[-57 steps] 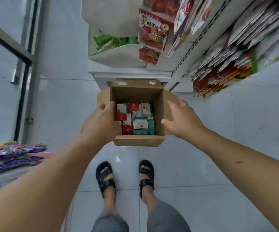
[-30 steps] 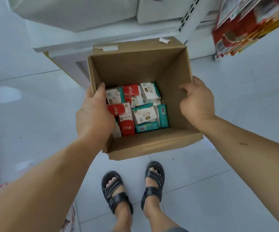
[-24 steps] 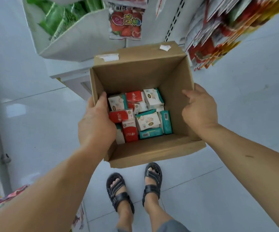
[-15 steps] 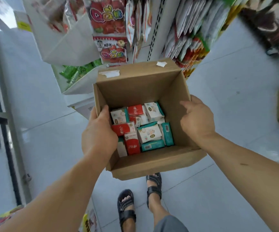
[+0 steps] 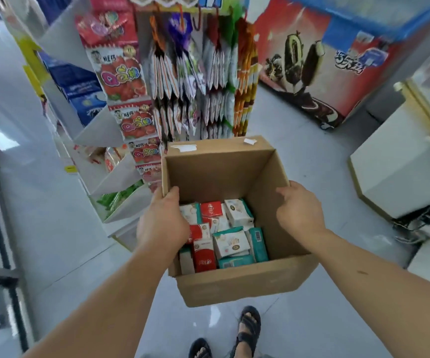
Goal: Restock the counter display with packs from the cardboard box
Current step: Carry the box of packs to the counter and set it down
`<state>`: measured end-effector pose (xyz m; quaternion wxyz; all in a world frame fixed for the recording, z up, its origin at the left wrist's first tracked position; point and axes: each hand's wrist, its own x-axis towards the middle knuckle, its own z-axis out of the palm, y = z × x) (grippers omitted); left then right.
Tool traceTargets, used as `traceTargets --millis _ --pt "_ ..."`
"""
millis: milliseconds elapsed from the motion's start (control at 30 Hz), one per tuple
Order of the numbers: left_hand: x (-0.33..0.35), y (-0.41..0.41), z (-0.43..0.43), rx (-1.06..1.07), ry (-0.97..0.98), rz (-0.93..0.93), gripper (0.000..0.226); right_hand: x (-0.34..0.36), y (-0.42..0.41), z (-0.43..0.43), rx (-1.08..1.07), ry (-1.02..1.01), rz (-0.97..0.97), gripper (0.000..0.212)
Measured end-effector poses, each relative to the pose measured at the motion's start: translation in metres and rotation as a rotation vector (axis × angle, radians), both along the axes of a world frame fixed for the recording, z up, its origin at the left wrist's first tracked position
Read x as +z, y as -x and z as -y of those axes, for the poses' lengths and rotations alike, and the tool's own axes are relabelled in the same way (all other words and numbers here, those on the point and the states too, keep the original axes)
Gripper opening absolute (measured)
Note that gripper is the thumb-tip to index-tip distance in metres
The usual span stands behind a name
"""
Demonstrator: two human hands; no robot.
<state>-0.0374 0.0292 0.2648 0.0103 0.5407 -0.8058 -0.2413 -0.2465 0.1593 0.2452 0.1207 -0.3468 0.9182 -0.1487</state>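
Observation:
An open brown cardboard box is held up off the floor in front of me. My left hand grips its left wall, thumb inside over the packs. My right hand grips its right wall, fingers curled over the rim. In the bottom of the box lie several small packs in red, white and teal wrappers, piled loosely. A white counter corner with a gold edge stands at the right.
A white snack rack with hanging bags stands just beyond the box on the left. A red and blue ice cream freezer is at the far right. Grey tiled floor lies between them. My sandalled feet show below.
Both hands took hold of the box on the floor and lifted it. The view has risen and turned, bringing the freezer and counter corner into sight.

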Motion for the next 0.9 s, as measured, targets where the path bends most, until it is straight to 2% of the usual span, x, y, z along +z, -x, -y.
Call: traceTargets --millis 167,400,567,900 --pt "0.073 0.061 -0.014 -0.199 0.120 0.053 0.069 0.066 0.046 -0.048 -0.101 -0.024 -0.045 0.053" --pt "0.158 0.168 -0.047 -0.405 0.264 0.050 0.060 0.163 0.125 -0.112 -0.229 -0.045 -0.240 0.031" --pt "0.200 0.222 -0.075 -0.495 0.314 -0.006 0.062 0.212 0.167 -0.149 -0.325 -0.050 -0.304 0.038" --pt "0.245 0.296 -0.127 -0.693 0.273 -0.088 0.055 0.248 0.196 -0.229 -0.567 -0.085 -0.243 0.039"
